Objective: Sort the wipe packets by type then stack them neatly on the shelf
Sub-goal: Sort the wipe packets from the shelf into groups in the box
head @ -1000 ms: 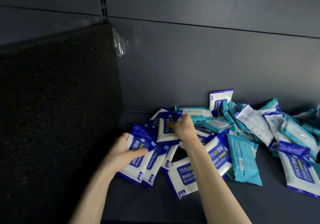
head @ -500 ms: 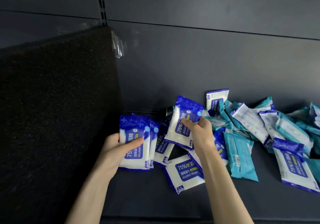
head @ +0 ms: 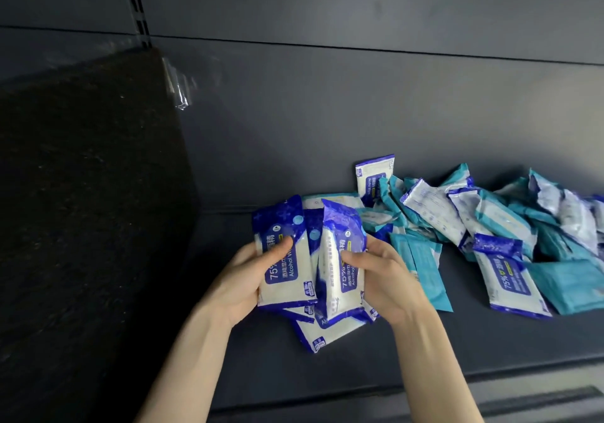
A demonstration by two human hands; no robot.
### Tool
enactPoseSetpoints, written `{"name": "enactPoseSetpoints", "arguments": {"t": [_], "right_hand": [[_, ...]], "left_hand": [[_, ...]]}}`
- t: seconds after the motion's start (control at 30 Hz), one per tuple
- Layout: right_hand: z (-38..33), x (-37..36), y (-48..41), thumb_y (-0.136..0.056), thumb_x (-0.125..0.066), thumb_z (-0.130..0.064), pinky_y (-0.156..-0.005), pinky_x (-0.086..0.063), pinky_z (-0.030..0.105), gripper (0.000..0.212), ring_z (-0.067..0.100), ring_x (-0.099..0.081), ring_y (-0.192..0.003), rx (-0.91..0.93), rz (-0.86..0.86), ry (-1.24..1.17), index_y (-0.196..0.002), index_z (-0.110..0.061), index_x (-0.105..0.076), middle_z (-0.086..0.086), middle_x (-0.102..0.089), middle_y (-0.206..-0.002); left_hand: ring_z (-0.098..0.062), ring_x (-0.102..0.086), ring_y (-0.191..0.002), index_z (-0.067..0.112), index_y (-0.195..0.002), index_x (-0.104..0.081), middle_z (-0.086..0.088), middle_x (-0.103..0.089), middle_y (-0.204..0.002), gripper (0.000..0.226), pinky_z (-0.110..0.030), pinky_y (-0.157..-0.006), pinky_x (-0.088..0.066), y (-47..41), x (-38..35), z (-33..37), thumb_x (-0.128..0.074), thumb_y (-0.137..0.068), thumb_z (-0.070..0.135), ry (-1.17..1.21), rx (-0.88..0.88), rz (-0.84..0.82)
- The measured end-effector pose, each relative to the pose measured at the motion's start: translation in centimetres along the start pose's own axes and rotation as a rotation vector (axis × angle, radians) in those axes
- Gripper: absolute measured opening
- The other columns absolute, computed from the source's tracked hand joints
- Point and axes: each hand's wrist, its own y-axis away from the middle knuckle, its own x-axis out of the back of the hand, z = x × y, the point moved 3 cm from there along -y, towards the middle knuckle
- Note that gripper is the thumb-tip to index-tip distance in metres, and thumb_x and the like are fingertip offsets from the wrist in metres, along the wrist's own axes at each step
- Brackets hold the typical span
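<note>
My left hand (head: 243,277) grips a small bunch of blue-and-white alcohol wipe packets (head: 283,259), thumb across the front one. My right hand (head: 384,275) holds another blue alcohol wipe packet (head: 343,259) upright, pressed against the right side of that bunch. Under both hands a further blue packet (head: 322,332) lies flat on the dark shelf (head: 425,350). To the right sprawls a mixed heap of teal wipe packets (head: 421,269) and blue ones, among them a blue packet (head: 505,279) lying face up.
A black foam-like divider panel (head: 88,194) closes off the shelf's left side. The shelf's dark back wall (head: 359,112) rises behind the heap, with a scrap of clear tape (head: 178,87) at the divider's top corner. The shelf's front edge (head: 490,370) runs below my arms.
My right hand lifted a blue packet from the heap and brought it left against the bunch in my left hand. My left hand raised its bunch upright off the shelf.
</note>
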Motion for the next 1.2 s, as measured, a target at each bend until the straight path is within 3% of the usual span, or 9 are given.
{"name": "enactPoseSetpoints", "arguments": {"t": [0.13, 0.27, 0.37, 0.43, 0.53, 0.83, 1.0, 1.1, 1.2], "right_hand": [[0.8, 0.5, 0.7, -0.067, -0.075, -0.009, -0.083, -0.053, 0.050, 0.051, 0.032, -0.069, -0.087, -0.030, 0.085, -0.071, -0.115, 0.001, -0.060, 0.022, -0.068, -0.109], [1.3, 0.5, 1.6, -0.070, -0.072, -0.004, -0.077, -0.056, 0.044, 0.041, 0.028, -0.070, -0.082, -0.014, 0.163, -0.089, -0.109, -0.006, -0.061, 0.016, -0.070, -0.104], [1.2, 0.1, 2.5, -0.069, -0.071, -0.009, -0.079, -0.055, 0.047, 0.047, 0.029, -0.069, -0.084, 0.014, 0.216, -0.036, -0.113, -0.011, -0.058, 0.016, -0.070, -0.108], [0.9, 0.2, 3.5, -0.077, -0.069, -0.008, -0.076, -0.056, 0.046, 0.031, 0.026, -0.070, -0.079, 0.079, 0.267, 0.033, -0.104, -0.018, -0.060, 0.010, -0.073, -0.098], [0.4, 0.9, 5.5, -0.087, -0.063, -0.004, -0.066, -0.058, 0.037, 0.018, 0.018, -0.069, -0.069, 0.179, 0.373, 0.103, -0.096, -0.019, -0.056, -0.001, -0.073, -0.082], [-0.7, 6.0, 16.9, -0.090, -0.058, -0.010, -0.063, -0.060, 0.036, 0.038, 0.024, -0.070, -0.075, 0.436, 0.680, 0.173, -0.117, -0.032, -0.044, 0.001, -0.073, -0.098], [0.7, 10.3, 28.6, -0.090, -0.056, -0.008, -0.056, -0.057, 0.026, 0.040, 0.017, -0.072, -0.070, 0.449, 0.854, 0.137, -0.111, -0.039, -0.041, -0.007, -0.074, -0.090], [2.6, 12.7, 36.7, -0.089, -0.058, -0.012, -0.062, -0.060, 0.033, 0.045, 0.024, -0.072, -0.078, 0.426, 0.985, 0.161, -0.120, -0.038, -0.039, 0.000, -0.073, -0.097], [4.8, 14.6, 44.6, -0.087, -0.059, -0.015, -0.064, -0.060, 0.037, 0.047, 0.027, -0.072, -0.081, 0.427, 1.123, 0.152, -0.125, -0.034, -0.038, 0.005, -0.072, -0.101]], "left_hand": [[-0.024, -0.071, -0.085, 0.017, -0.114, -0.061, -0.006, -0.074, -0.094, 0.070, -0.041, -0.073, -0.056, 0.2, 0.0, -0.5, -0.080, -0.051, 0.041, -0.035, 0.002, 0.018], [-0.019, -0.071, -0.074, 0.015, -0.105, -0.063, -0.004, -0.075, -0.086, 0.039, -0.036, -0.066, -0.057, 0.7, 0.1, -0.7, -0.077, -0.071, 0.028, -0.017, -0.078, 0.102], [-0.020, -0.071, -0.079, 0.014, -0.105, -0.062, -0.005, -0.074, -0.090, 0.036, -0.040, -0.072, -0.057, 1.3, -0.3, -0.7, -0.075, -0.074, 0.028, -0.034, -0.117, 0.111], [-0.017, -0.071, -0.077, 0.017, -0.102, -0.062, -0.002, -0.075, -0.088, 0.031, -0.037, -0.068, -0.055, 1.9, -0.9, -0.7, -0.074, -0.076, 0.028, -0.010, -0.129, 0.084], [-0.013, -0.071, -0.075, 0.019, -0.103, -0.062, 0.001, -0.075, -0.089, 0.030, -0.032, -0.066, -0.053, 2.9, -2.4, -0.6, -0.071, -0.076, 0.028, 0.012, -0.153, 0.016], [-0.011, -0.070, -0.089, 0.024, -0.105, -0.063, 0.004, -0.074, -0.098, 0.028, -0.037, -0.080, -0.051, 6.5, -11.2, -4.9, -0.065, -0.079, 0.031, -0.018, -0.132, -0.253], [-0.015, -0.070, -0.092, 0.021, -0.112, -0.058, 0.000, -0.073, -0.104, 0.034, -0.032, -0.074, -0.056, 11.9, -18.9, -10.8, -0.063, -0.079, 0.027, -0.141, -0.110, -0.471], [-0.017, -0.071, -0.087, 0.023, -0.107, -0.059, 0.002, -0.074, -0.097, 0.020, -0.037, -0.076, -0.055, 16.6, -23.6, -15.8, -0.061, -0.087, 0.022, -0.215, -0.048, -0.572], [-0.013, -0.071, -0.074, 0.021, -0.100, -0.059, 0.004, -0.075, -0.084, 0.012, -0.029, -0.062, -0.055, 21.6, -27.8, -20.8, -0.060, -0.089, 0.018, -0.258, 0.039, -0.653]]}}
